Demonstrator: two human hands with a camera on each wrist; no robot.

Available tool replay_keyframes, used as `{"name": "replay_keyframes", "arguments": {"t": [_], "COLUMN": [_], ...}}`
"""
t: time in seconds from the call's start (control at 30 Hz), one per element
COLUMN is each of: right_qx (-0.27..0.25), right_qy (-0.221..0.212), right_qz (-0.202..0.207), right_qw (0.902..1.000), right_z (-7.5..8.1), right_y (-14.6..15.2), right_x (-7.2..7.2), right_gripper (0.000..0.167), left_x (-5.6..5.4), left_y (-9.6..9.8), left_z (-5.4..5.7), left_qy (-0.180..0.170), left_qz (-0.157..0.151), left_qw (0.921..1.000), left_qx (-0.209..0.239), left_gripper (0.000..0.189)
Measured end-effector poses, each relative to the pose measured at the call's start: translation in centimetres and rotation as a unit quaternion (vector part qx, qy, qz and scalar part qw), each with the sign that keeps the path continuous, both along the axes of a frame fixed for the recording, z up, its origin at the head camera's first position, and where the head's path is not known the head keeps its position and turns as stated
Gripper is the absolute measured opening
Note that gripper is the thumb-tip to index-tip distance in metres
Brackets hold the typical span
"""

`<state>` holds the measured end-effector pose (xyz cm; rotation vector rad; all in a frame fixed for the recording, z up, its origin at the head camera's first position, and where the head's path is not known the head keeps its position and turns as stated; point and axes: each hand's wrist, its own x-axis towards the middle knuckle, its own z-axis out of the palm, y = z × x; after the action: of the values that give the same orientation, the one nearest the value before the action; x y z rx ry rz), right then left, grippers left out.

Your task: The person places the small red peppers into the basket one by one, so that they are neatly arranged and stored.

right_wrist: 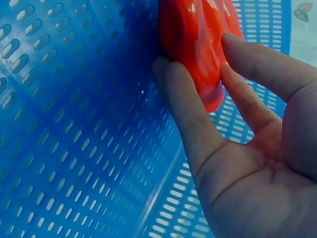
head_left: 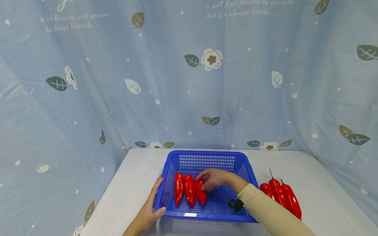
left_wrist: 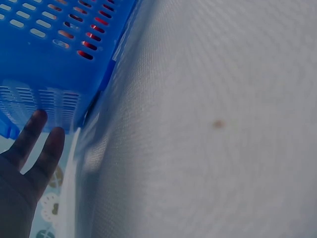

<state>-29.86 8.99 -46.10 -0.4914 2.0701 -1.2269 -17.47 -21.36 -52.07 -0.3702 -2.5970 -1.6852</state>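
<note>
Inside the blue plastic basket [head_left: 206, 216], two long red peppers [head_left: 178, 189] lie side by side at the left. A third red pepper [head_left: 201, 194] lies just to their right. My right hand [head_left: 214, 179] holds this third pepper, thumb and fingers on either side of it. In the right wrist view, the fingers [right_wrist: 185, 99] lie along the glossy red pepper [right_wrist: 198, 44]. Fairly straight fingers of my left hand [head_left: 149, 209] rest against the outside of the basket's left wall, with the thumb by the front left corner.
More red peppers [head_left: 290, 200] lie on the white table [head_left: 118, 203] right of the basket, partly behind my right sleeve [head_left: 268, 209]. A black device [head_left: 236, 205] sits at my right wrist. A patterned blue curtain [head_left: 177, 82] hangs behind the table.
</note>
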Motion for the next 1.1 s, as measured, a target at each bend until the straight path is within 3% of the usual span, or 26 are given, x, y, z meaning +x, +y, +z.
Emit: {"name": "replay_keyframes", "arguments": {"t": [0.63,1.1], "right_qx": [0.003,0.043], "right_qy": [-0.001,0.074], "right_qz": [0.006,-0.007], "right_qw": [1.0000,0.9963], "right_z": [0.7,1.5], "right_y": [0.6,2.0], "right_x": [0.3,0.4], "right_gripper": [0.044,0.041], "left_x": [0.2,0.1], "left_y": [0.1,0.0], "left_z": [0.2,-0.1], "left_qy": [-0.005,-0.005], "left_qz": [0.002,0.004], "left_qw": [1.0000,1.0000], "left_qx": [0.000,0.002], "left_gripper": [0.093,0.093]}}
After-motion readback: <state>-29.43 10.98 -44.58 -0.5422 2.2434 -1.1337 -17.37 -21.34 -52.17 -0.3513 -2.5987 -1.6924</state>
